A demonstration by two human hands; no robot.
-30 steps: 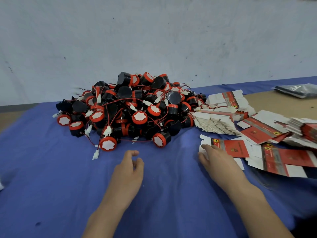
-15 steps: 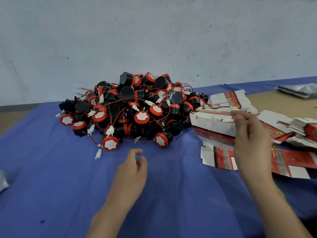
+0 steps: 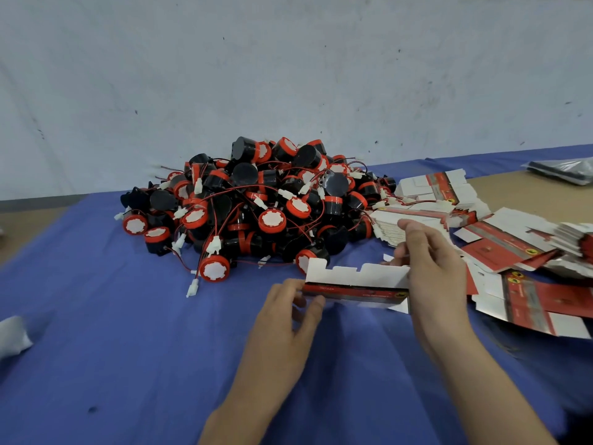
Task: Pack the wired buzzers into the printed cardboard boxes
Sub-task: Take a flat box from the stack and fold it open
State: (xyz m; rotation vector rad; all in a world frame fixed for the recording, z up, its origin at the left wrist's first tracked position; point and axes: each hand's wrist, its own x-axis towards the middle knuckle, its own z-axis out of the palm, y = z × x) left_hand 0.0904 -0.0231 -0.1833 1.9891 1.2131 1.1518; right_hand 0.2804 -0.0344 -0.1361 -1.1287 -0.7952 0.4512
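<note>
wired buzzers [image 3: 256, 207], black bodies with red caps, heaped at the far middle of the blue cloth [image 3: 128, 364], red leads and white plugs tangled all through the heap. just right of the heap and touching its edge, flat printed cardboard boxes [image 3: 513, 245], red and white, in fanned stacks and loose sheets, partly on the cloth and partly on the bare tan tabletop [image 3: 519, 194]. nearer, in front of the heap's right side, one flat box [image 3: 356, 284] raised off the cloth, long side level, white notched flaps upward, red printed band facing the camera. right hand [image 3: 433, 271] gripping its right end, fingers curled over the front, thumb tucked behind the flaps. left hand [image 3: 282, 319] pinching its left end between thumb and bent fingers. both closed on that same box. smallest, a single white plug [image 3: 192, 288] on its lead, lying on the cloth just in front of the heap.
</note>
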